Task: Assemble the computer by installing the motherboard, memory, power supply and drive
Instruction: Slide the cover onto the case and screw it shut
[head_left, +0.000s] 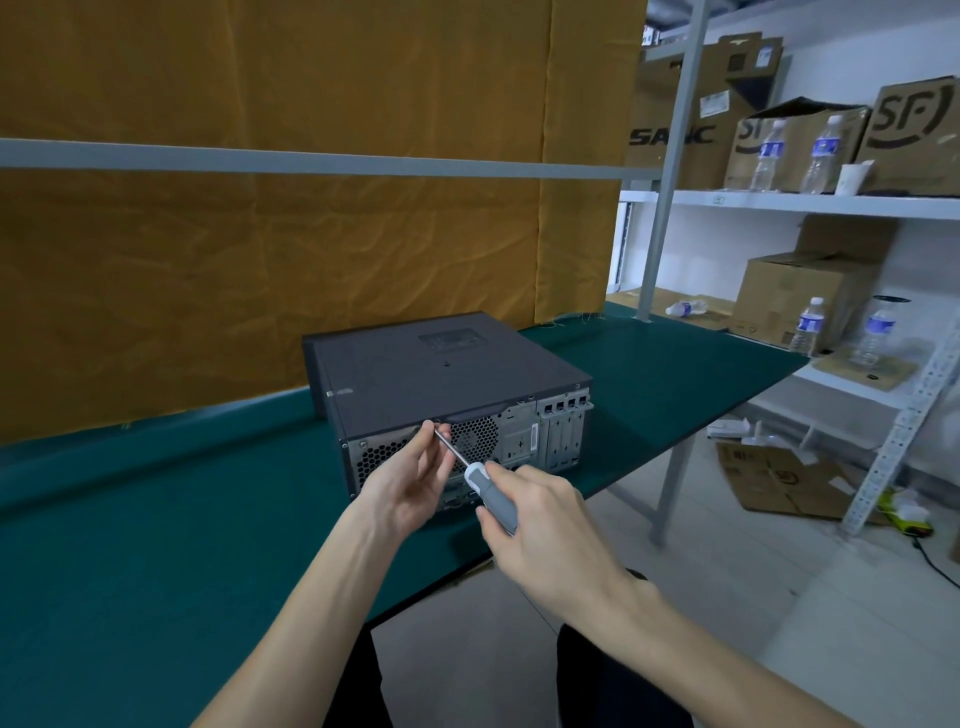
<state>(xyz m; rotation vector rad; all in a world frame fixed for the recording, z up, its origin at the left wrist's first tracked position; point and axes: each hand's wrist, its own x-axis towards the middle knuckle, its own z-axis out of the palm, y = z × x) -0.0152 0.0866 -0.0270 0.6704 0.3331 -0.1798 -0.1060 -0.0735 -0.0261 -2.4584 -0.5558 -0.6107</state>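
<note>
One computer case (447, 384) is seen lying flat on the green table (156, 519), its lid closed and its rear panel turned toward the viewer. On that panel one round fan grille (475, 434), one honeycomb vent at the left and a row of slot covers (563, 431) at the right can be counted. One screwdriver (475, 473) with a grey and white handle is present.

Two hands are in view. The right hand (540, 525) is curled round the screwdriver handle, which is gripped firmly with the forefinger laid along its upper end. The shaft is angled up and to the left toward the upper edge of the rear panel, just left of the fan grille. The left hand (410, 478) is raised palm-up against the rear panel, and its thumb and fingertips are pinched together at the tip of the shaft; whether a screw is held there cannot be told, as it is too small to make out.

On the shelves (779, 200) at the right, five water bottles are counted: two (769, 156) on the upper shelf beside one white cup (852, 176), two (808, 325) on the lower shelf, and one lying on its side (685, 309). Several cardboard boxes (805, 296) are stacked there, and one opened box (779, 478) lies on the floor. An ochre cloth (311, 208) is hung behind the table.
</note>
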